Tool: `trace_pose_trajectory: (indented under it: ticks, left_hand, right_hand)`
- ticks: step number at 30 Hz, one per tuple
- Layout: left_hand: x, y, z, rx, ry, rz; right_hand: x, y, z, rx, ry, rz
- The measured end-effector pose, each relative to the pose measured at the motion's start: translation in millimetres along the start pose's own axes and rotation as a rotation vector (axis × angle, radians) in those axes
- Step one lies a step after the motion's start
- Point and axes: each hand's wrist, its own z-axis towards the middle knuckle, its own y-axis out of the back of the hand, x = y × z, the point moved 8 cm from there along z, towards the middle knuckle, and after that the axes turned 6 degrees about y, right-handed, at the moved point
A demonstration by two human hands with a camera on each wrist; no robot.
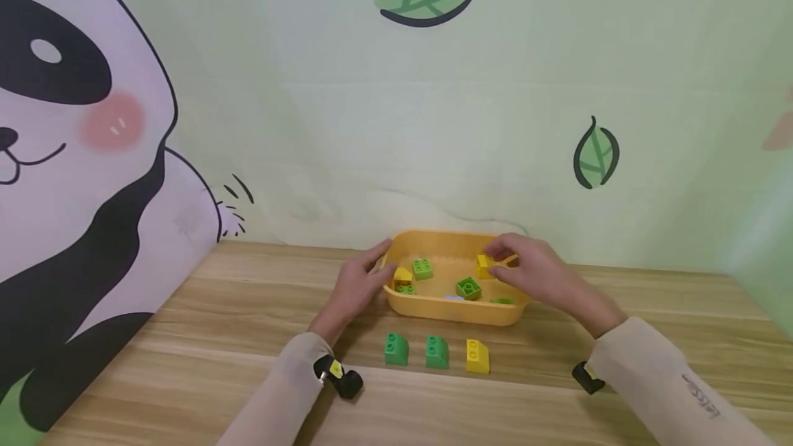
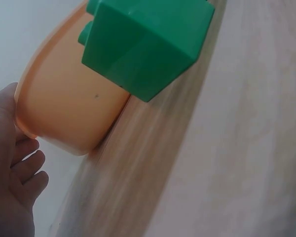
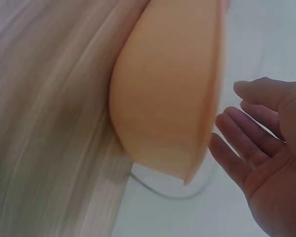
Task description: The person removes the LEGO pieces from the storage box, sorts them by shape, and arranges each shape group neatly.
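Observation:
A yellow-orange plastic tub [image 1: 455, 310] stands on the table with several toy building blocks in it. My left hand [image 1: 358, 285] grips its left rim, thumb over the edge and fingers along the outside. In the left wrist view, the other fingers [image 2: 30, 170] curl beside the tub wall. Over the tub's right end reaches my right hand [image 1: 526, 263], its fingertips right by a yellow block [image 1: 482, 267]. The right wrist view shows this hand's thumb and fingers [image 3: 237, 143] apart, with no block visible between them. Green blocks [image 1: 469, 288] lie on the tub floor.
In front of the tub, two green curved blocks [image 1: 396, 349] and a yellow curved block [image 1: 477, 356] stand in a spaced row on the wooden table [image 1: 248, 336]. Behind the tub rises a printed backdrop [image 1: 322, 122] with a panda and leaves.

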Motion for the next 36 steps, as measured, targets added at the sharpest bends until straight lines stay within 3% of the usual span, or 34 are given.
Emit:
trace_pose_trajectory:
  ticks: [6, 13, 28, 36]
  left_hand:
    - [-0.4, 1.2, 0.7, -0.004, -0.01, 0.001]
    - [-0.1, 0.4, -1.9, -0.005, -0.005, 0.002]
    - [0.1, 1.7, -0.8, -0.002, -0.004, 0.006]
    - [0.3, 0.5, -0.1, -0.003, 0.006, 0.011]
  right_hand:
    - [-11, -9, 16, 0.001, 0.04, -0.065]
    - [-29, -25, 24, 0.042, -0.005, -0.154]
    - [-48, -38, 33, 0.1, -0.097, -0.191]
    - [-48, -40, 33, 0.121, -0.091, -0.226]
